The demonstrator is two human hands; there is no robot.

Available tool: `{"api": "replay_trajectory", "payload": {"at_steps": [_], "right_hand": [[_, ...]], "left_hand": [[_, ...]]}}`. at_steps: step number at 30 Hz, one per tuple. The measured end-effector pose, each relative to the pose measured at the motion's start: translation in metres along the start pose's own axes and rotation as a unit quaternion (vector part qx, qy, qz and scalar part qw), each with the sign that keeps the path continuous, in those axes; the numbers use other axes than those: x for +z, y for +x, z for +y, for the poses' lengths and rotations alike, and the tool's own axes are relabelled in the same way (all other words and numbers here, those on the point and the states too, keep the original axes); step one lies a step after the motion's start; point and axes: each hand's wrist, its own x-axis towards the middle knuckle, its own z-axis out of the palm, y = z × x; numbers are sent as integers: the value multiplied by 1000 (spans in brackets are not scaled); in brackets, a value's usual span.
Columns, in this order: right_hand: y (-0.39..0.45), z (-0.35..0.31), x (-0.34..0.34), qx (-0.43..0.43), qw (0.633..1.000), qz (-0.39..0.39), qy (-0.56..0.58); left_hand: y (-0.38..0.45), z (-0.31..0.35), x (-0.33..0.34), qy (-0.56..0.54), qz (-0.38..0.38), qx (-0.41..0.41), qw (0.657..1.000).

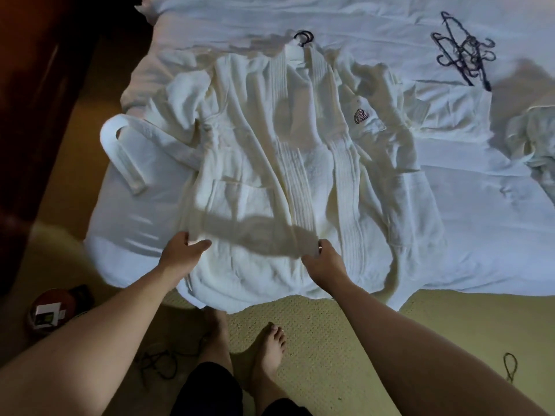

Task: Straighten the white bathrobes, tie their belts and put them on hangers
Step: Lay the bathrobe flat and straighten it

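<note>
We hold the lower edge of the bathrobe (288,163) with both hands: the left hand (177,253) pinches the hem at its outer side, the right hand (322,259) grips the front panel's edge, likely to pull it flat across the bed (480,181). The belt (126,145) trails loose to the left, untied. A hanger hook (304,36) shows at the collar; spare hangers (464,52) lie farther right.

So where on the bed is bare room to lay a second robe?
Bare sheet lies right of the bathrobe, below the hangers and before the crumpled cloth. The left side is crowded by the belt; both hands hold the hem.
</note>
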Motion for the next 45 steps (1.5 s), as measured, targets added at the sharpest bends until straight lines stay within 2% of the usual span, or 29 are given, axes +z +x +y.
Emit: {"api": "replay_trajectory", "payload": {"at_steps": [3,6,9,11,13,15,18,22,24,27,30,32,33,35,36,39,40,42,45], "right_hand": [[15,-29,-7,-33,998,38,36],[29,-50,-12,-51,994,22,97],[42,-52,-15,-47,997,34,48],[50,-49,-20,-11,998,51,30],[57,-54,-23,1,999,38,27],[64,-66,-23,-11,999,23,41],[82,-102,-19,-34,995,44,80],[112,-152,-21,-64,990,70,109],[127,-163,-27,-29,985,118,122],[138,-157,-43,84,966,225,93],[143,-158,-48,117,962,240,57],[146,-170,-47,85,960,265,20],[147,-175,-46,59,960,274,-5],[152,-186,-46,13,961,271,-57],[155,-190,-47,-6,962,264,-77],[176,-210,-50,-45,968,221,-111],[184,-217,-51,-48,972,195,-119],[202,-230,-54,-44,979,156,-121],[224,-229,-66,-35,978,204,-34]], "left_hand": [[13,38,-1,10,43,37,998],[27,63,-4,11,41,50,998],[44,58,-16,52,45,0,998],[56,51,-24,86,39,-43,995],[70,56,-28,115,15,-48,992],[85,71,-26,93,2,-19,995],[113,108,-24,29,-3,33,999],[146,125,-23,-16,4,3,1000],[157,113,-32,15,27,-31,999],[166,102,-40,40,48,-91,994],[168,122,-33,76,65,-119,988],[164,146,-28,128,119,-88,981],[167,155,-27,159,151,-37,975],[179,174,-25,196,135,51,970],[192,182,-24,186,97,62,976],[228,203,-18,129,-10,5,992],[235,208,-17,104,-22,3,994],[248,216,-14,51,-17,-17,998],[263,208,-27,-17,51,-37,998]]}}
